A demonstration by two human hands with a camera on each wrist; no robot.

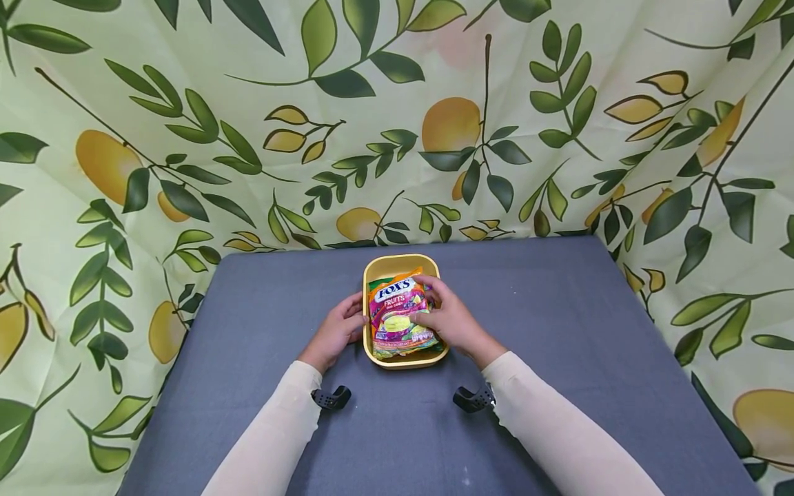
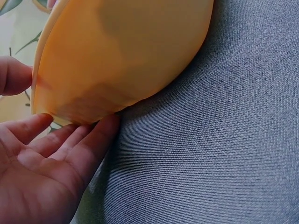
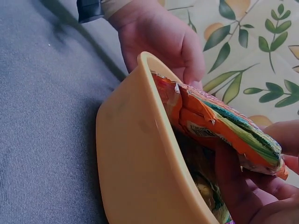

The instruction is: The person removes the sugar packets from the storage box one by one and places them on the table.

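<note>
Firstly, head view: my right hand (image 1: 451, 315), thumb and fingers grasping the right side of one FOX'S Fruits candy bag (image 1: 397, 324) that lies face up, slightly aslant, within the rim of one yellow tub (image 1: 406, 364); my left hand (image 1: 338, 325) at the tub's left wall. Handling, as I judge it: guide the bag by its filled body, not a loose corner, so the likely slick film does not slip. Tally: two hands, two pale sleeves (image 1: 267, 434), two black wrist straps (image 1: 335, 397), one grey-blue cloth (image 1: 533, 413) under the tub, one leaf-and-fruit backdrop (image 1: 384, 182). Next, left wrist view: left fingers (image 2: 97, 145), nearly straight, against the outside of the tub, clasping nothing; a light press should steady it best, since a hard one may tip it. Tally: one tub, one hand in the foreground. Lastly, right wrist view: the bag tilted, pinched, part of it above the rim; I would favour slow movement and fingertips clear of the rim, lest the film snag. Tally: one bag in my pinch, one tub, two hands; under the bag, further wrapping (image 3: 205, 187), green and gold, too hidden to count.
</note>
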